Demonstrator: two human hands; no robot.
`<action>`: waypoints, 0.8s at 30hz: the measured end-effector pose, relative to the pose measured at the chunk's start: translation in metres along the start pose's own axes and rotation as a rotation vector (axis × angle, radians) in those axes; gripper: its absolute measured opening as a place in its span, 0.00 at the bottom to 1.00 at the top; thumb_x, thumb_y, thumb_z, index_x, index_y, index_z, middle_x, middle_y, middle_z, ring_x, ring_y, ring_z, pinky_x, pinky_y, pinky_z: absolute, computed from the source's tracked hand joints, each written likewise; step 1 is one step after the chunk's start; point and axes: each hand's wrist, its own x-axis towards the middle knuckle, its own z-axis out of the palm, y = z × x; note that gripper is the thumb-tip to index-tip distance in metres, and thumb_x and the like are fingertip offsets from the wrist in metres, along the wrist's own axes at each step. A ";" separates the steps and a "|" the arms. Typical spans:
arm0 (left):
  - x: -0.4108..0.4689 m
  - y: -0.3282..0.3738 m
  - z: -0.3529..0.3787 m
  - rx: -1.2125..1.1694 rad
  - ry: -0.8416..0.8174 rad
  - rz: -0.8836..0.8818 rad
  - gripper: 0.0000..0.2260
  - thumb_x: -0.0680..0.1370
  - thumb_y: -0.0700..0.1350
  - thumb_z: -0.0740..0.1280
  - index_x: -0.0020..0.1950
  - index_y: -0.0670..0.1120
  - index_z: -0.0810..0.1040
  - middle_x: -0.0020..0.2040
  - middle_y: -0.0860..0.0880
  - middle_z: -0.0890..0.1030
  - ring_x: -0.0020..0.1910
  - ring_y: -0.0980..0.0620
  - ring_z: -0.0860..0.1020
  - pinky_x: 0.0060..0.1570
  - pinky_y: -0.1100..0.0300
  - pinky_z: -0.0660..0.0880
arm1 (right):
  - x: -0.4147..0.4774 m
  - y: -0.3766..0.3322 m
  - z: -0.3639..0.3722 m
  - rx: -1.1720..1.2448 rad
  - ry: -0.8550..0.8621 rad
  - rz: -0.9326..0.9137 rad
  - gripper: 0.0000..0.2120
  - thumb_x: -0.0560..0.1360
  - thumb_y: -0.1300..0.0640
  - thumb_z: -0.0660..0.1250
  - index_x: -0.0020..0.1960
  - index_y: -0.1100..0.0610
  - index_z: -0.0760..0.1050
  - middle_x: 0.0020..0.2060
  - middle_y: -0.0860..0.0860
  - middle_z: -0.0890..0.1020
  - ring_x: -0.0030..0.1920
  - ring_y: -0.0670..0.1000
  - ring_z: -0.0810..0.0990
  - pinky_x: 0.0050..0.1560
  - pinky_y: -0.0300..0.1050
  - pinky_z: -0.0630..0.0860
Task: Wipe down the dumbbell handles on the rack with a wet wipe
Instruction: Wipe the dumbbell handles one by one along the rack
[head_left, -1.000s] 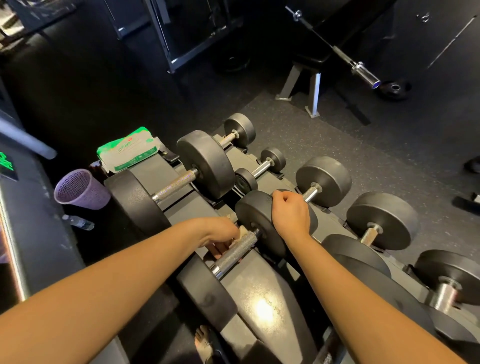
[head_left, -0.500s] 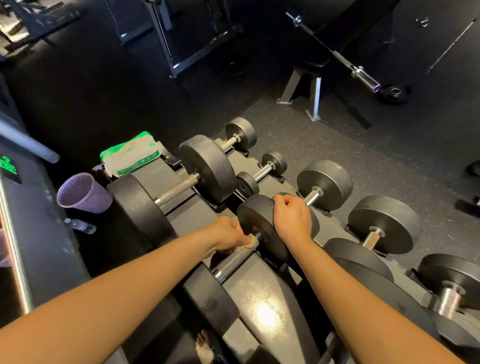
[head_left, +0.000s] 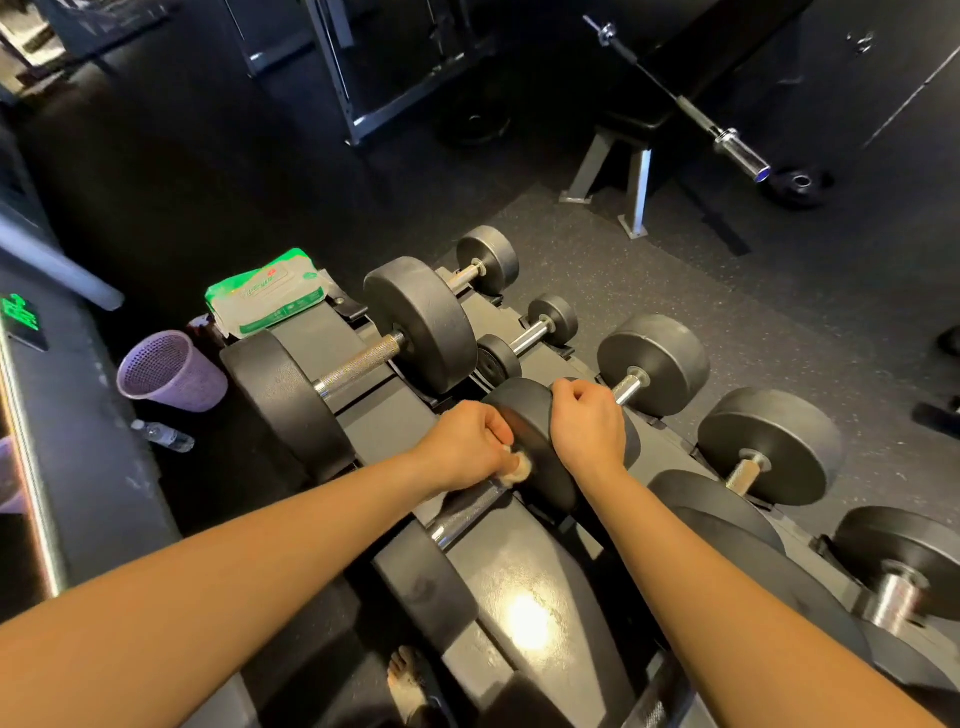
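Gym rack: wiping dumbbell handle.
L hand pinches wet wipe at handle's far end; R hand grips head beside it. Best to wrap wipe round, twist.

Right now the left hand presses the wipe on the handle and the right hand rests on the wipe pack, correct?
Not quite: the head view shows the right hand gripping the rim of that dumbbell's far weight; the wipe pack lies untouched. The left hand does press the wipe on the handle.
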 end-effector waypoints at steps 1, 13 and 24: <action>0.000 -0.004 0.003 0.077 0.004 0.018 0.09 0.71 0.42 0.80 0.46 0.46 0.81 0.39 0.51 0.82 0.40 0.53 0.80 0.39 0.62 0.76 | -0.001 0.000 0.000 -0.003 0.001 -0.004 0.19 0.79 0.54 0.59 0.30 0.56 0.63 0.26 0.51 0.66 0.29 0.51 0.63 0.31 0.46 0.57; -0.032 -0.001 -0.011 0.714 -0.214 0.069 0.08 0.72 0.46 0.75 0.45 0.45 0.80 0.41 0.48 0.81 0.42 0.47 0.79 0.39 0.56 0.76 | -0.001 -0.001 -0.002 -0.014 -0.005 0.012 0.18 0.79 0.55 0.59 0.31 0.56 0.65 0.27 0.52 0.67 0.29 0.50 0.64 0.32 0.47 0.60; -0.052 0.012 0.009 1.075 -0.172 0.184 0.10 0.77 0.44 0.71 0.57 0.46 0.76 0.55 0.43 0.80 0.49 0.44 0.79 0.42 0.55 0.70 | -0.005 -0.002 -0.005 0.017 -0.015 0.014 0.18 0.79 0.55 0.58 0.31 0.57 0.65 0.28 0.53 0.66 0.31 0.52 0.65 0.33 0.47 0.60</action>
